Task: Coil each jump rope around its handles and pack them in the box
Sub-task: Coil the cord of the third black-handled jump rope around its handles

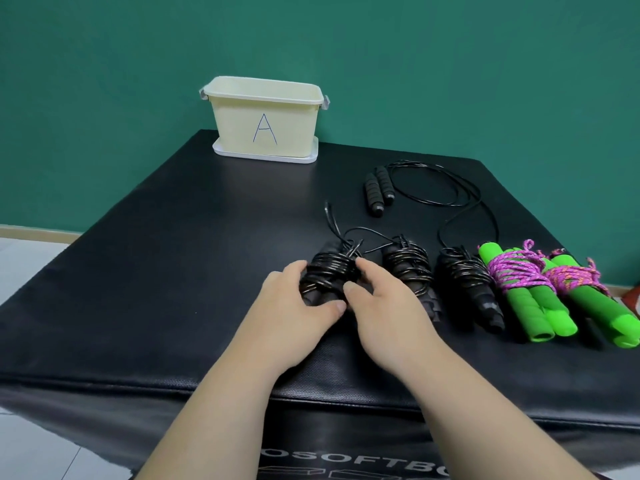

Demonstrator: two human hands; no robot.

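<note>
Head view showed the mat with the box at its far edge, well apart from the hands. Left hand and right hand both curled round the leftmost bundle, which lay near-to-far, its loose tail pointing boxward. Tucking that tail under a coil and then lifting seemed wise.

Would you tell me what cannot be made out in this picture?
Head view, box: near wall hides its floor.
Head view, leftmost black rope bundle: left hand and right hand cover its handles.
Head view, red object: cut off by right edge.
Head view, printed lettering: cut by bottom edge.
</note>
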